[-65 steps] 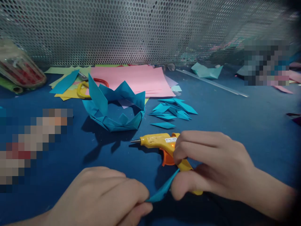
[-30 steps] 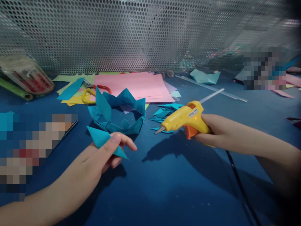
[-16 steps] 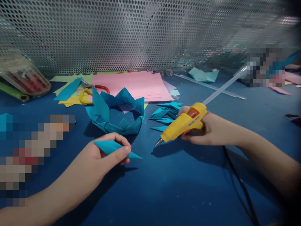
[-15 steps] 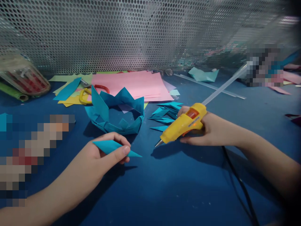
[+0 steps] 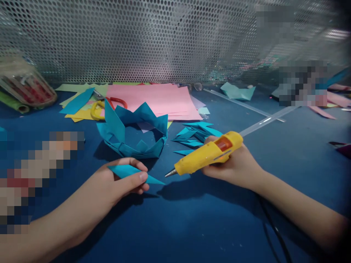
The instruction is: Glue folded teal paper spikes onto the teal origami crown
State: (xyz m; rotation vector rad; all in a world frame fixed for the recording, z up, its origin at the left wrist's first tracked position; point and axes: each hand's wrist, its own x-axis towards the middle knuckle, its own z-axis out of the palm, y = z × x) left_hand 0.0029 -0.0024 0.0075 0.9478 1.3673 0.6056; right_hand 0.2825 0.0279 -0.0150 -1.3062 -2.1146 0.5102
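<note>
Between thumb and fingers, my left hand point(image 5: 124, 182) pinches a folded blue paper piece point(image 5: 127, 171), its pointed end facing right. My right hand point(image 5: 229, 166) is wrapped round a yellow hot glue gun point(image 5: 205, 155). The gun's metal nozzle point(image 5: 171, 172) is at the tip of the paper piece; I cannot tell whether they touch. A long clear glue stick point(image 5: 270, 118) sticks out of the gun's back. Just beyond my left hand stands a ring of folded blue paper point(image 5: 137, 146) with upright points. More folded blue pieces point(image 5: 189, 133) lie behind the gun.
Pink paper sheets point(image 5: 153, 96) lie at the back, with scissors point(image 5: 98, 109) beside them. A clear jar point(image 5: 30, 86) and a green roll point(image 5: 13, 102) stand at left. A spare glue stick point(image 5: 244, 104) and pale folded paper point(image 5: 237, 91) lie before the perforated metal panel point(image 5: 153, 40). The gun's black cord point(image 5: 274, 230) trails right.
My right hand has brought the glue gun left and slightly down, so its nozzle is now at the paper piece's tip. My left hand stays nearly in place.
</note>
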